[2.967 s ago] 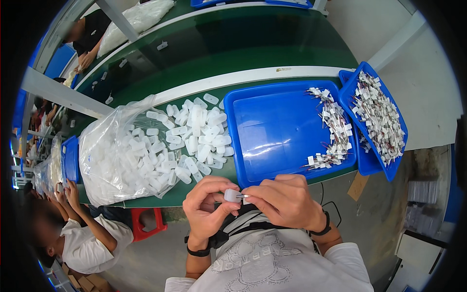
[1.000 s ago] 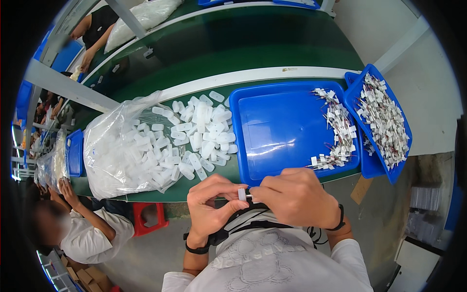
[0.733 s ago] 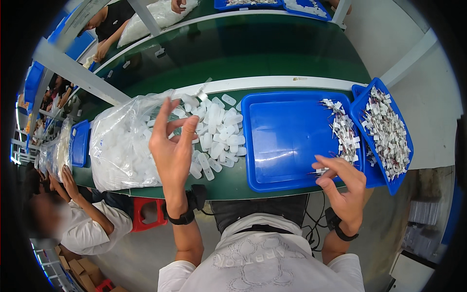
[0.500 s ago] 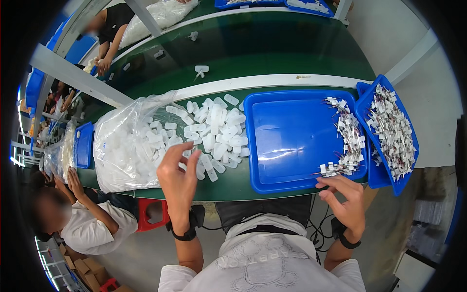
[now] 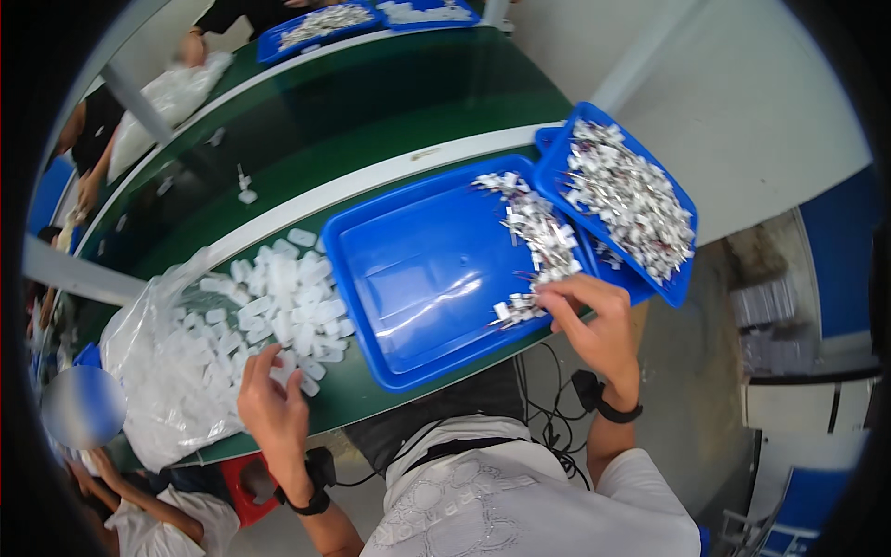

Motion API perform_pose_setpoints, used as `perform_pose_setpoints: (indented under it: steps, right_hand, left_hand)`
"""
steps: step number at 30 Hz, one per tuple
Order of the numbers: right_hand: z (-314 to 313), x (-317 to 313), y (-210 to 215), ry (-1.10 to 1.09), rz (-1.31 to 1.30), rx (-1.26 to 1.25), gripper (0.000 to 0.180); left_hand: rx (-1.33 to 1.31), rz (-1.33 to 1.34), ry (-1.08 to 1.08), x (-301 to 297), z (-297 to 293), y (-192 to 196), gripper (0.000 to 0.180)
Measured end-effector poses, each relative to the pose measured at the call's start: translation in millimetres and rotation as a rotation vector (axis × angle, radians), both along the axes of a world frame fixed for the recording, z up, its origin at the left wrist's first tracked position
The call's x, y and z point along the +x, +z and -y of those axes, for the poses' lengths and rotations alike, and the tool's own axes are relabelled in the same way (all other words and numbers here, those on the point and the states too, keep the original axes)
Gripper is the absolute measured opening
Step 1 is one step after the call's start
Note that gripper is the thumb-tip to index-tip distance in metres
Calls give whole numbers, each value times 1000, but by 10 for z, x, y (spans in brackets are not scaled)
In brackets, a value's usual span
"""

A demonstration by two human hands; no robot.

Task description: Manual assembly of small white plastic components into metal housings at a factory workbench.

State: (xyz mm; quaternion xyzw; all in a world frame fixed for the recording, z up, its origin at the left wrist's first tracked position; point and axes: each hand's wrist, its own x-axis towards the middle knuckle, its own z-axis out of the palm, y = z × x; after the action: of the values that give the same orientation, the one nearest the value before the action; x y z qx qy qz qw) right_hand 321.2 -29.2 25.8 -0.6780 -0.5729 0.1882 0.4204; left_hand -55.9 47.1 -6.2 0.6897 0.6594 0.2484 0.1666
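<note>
My left hand is at the near edge of a heap of white, rounded plastic pieces. Its thumb and fingers are curled together around one such white plastic piece, partly hidden by the fingers. In the right part of a blue tray, my right hand pinches at a row of small metallic parts with white tabs. What exactly sits between those fingertips is mostly covered by the hand.
A clear plastic bag of white pieces lies left of the heap. Right of the tray, another blue tray full of small parts rests tilted on a stacked one. Beyond the white rail, loose pieces lie on a green belt.
The view has turned and shifted right. My right hand has moved from the tray's near edge onto the small parts. My left hand remains by the white heap, now at its near edge.
</note>
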Motion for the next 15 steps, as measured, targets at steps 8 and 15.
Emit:
perform_pose_setpoints:
  steps: [8,15]
  right_hand:
    - [-483,271,-17,-126,532,40,10]
    - [-1099,243,-193,11,803,-47,28]
  left_hand:
    - [159,200,-11,31,129,40,39]
    - [210,258,-20,40,282,63,34]
